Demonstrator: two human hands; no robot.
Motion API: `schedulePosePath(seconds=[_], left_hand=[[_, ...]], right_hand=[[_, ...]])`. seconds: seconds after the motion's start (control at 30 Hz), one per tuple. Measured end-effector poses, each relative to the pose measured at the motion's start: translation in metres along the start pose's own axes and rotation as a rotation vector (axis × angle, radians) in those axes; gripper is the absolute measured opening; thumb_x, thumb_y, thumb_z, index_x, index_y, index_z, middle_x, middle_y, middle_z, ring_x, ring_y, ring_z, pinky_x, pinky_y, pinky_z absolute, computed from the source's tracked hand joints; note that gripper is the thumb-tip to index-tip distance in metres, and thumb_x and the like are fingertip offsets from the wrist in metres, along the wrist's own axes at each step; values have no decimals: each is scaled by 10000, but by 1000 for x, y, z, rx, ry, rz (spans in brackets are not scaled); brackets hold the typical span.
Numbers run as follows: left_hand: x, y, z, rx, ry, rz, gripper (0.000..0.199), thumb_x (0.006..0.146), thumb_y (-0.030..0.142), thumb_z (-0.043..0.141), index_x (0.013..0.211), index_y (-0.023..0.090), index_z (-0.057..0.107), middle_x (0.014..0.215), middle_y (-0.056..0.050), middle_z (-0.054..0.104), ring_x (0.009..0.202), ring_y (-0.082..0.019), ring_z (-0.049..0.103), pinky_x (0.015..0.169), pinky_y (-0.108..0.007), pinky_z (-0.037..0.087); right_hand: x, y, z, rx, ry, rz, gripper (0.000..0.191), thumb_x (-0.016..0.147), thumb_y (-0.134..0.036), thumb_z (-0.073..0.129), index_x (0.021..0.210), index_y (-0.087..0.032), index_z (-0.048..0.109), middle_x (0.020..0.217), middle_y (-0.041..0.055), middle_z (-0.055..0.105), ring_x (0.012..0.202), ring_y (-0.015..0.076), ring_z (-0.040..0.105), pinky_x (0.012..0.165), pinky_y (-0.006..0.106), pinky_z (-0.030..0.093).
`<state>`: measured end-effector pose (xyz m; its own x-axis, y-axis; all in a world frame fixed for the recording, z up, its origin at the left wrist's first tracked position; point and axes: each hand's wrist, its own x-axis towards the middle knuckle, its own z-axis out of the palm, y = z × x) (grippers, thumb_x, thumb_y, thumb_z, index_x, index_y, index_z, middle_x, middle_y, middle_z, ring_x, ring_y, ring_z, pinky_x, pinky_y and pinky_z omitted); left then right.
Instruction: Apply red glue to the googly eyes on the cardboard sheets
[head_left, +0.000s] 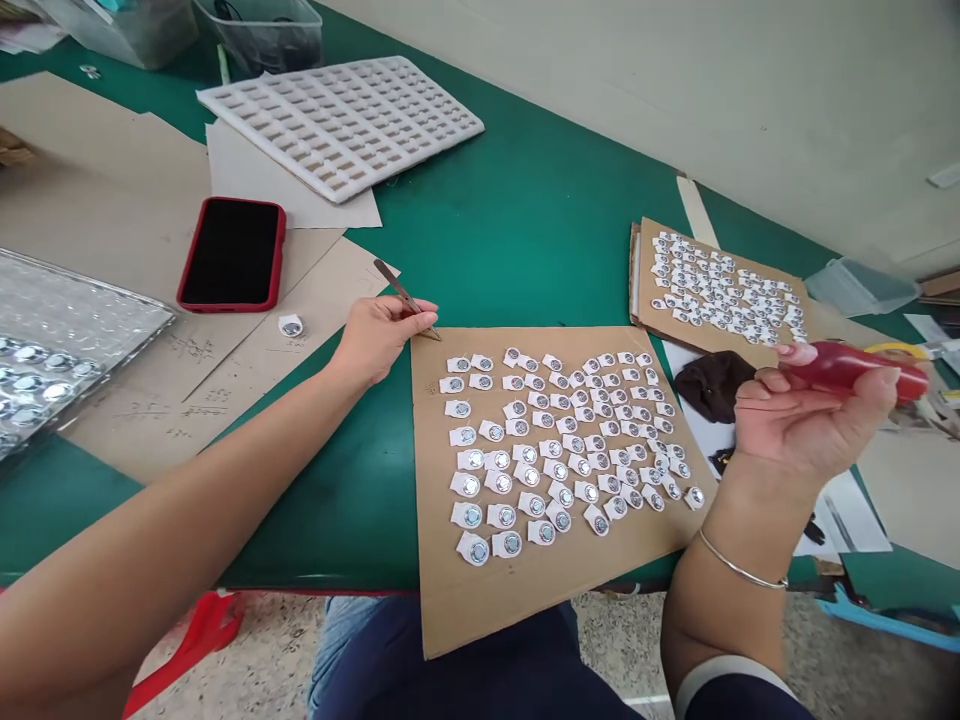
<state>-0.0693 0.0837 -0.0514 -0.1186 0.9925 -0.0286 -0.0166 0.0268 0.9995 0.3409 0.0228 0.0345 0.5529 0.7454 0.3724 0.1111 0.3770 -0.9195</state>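
Note:
My left hand (382,335) is closed on metal tweezers (396,284), whose tip is at the upper left corner of a brown cardboard sheet (442,600). Rows of small white pieces with round shiny centres (470,460) cover much of that sheet. It lies at the table's front edge and juts out over it. Raised at the right, my right hand (806,420) holds a red object (847,368), its fingers wrapped around it. One similar white piece (290,326) lies apart on the paper left of my left hand.
A red-cased phone (233,254) and a bubbled plastic pack (67,330) are at left. Behind are a white gridded tray (349,125) and clear bins (262,40). A second filled cardboard (727,290), a dark cloth (714,386) and a clear box (862,287) are at right.

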Motion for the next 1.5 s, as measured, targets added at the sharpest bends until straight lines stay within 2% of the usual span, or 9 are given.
schedulePosePath(seconds=[0.2, 0.33, 0.4, 0.53, 0.63, 0.9, 1.1, 1.27, 1.5], left_hand=[[-14, 22, 7, -24, -15, 70, 117, 655, 294, 762, 672, 184, 728, 875, -52, 703, 867, -211, 638, 780, -329, 540], [-37, 42, 21, 78, -109, 109, 135, 692, 303, 736, 611, 196, 724, 818, -43, 702, 896, -230, 646, 747, -326, 562], [-50, 48, 26, 104, -136, 97, 120, 686, 308, 742, 623, 207, 728, 818, -34, 706, 829, -218, 660, 717, -329, 577], [-69, 45, 30, 84, -115, 47, 134, 664, 315, 756, 728, 200, 735, 788, -36, 711, 569, -167, 638, 521, -303, 571], [-75, 34, 29, 171, -130, 149, 145, 697, 314, 729, 771, 190, 722, 789, -37, 715, 482, -128, 595, 464, -275, 534], [-79, 13, 25, 540, -201, 412, 109, 821, 297, 613, 878, 210, 647, 725, -2, 695, 473, -96, 564, 477, -230, 445], [-75, 12, 19, 658, -232, 589, 116, 823, 250, 608, 934, 241, 642, 900, -17, 717, 754, -162, 677, 612, -247, 499], [-70, 15, 16, 651, -188, 589, 106, 811, 237, 620, 910, 244, 658, 880, -10, 721, 805, -174, 682, 629, -242, 516], [-70, 20, 18, 655, -138, 468, 161, 832, 308, 603, 916, 183, 661, 827, -29, 717, 636, -141, 666, 578, -233, 524]], right_hand=[[-2, -23, 38, 193, -221, 111, 304, 679, -501, 638, 781, -214, 643, 755, 25, 490, 580, 102, 468, 429, 223, 261], [-6, -35, 80, 309, -294, 181, 306, 694, -434, 654, 821, -156, 637, 753, 50, 543, 606, 93, 518, 402, 176, 297], [-10, -40, 99, 356, -334, 221, 280, 708, -410, 649, 837, -163, 627, 757, 43, 553, 660, 103, 553, 424, 163, 344], [-23, -48, 129, 304, -484, 243, 292, 786, -438, 574, 900, -172, 610, 788, 45, 584, 644, 95, 552, 462, 187, 377], [-36, -50, 142, 200, -512, 197, 330, 799, -506, 534, 929, -207, 585, 779, 23, 590, 573, 98, 531, 450, 225, 359], [-59, -30, 157, -29, -585, 210, 363, 812, -603, 435, 972, -284, 500, 798, -6, 587, 609, 119, 588, 469, 256, 396], [-62, -21, 159, -96, -592, 169, 354, 794, -621, 456, 883, -281, 505, 737, -8, 556, 615, 148, 625, 435, 263, 391], [-63, -24, 158, -62, -589, 126, 289, 811, -550, 517, 848, -264, 509, 701, -4, 550, 641, 189, 656, 401, 256, 377], [-60, -38, 161, 48, -585, 109, 264, 822, -490, 567, 801, -227, 551, 595, -11, 576, 569, 173, 648, 377, 247, 387]])
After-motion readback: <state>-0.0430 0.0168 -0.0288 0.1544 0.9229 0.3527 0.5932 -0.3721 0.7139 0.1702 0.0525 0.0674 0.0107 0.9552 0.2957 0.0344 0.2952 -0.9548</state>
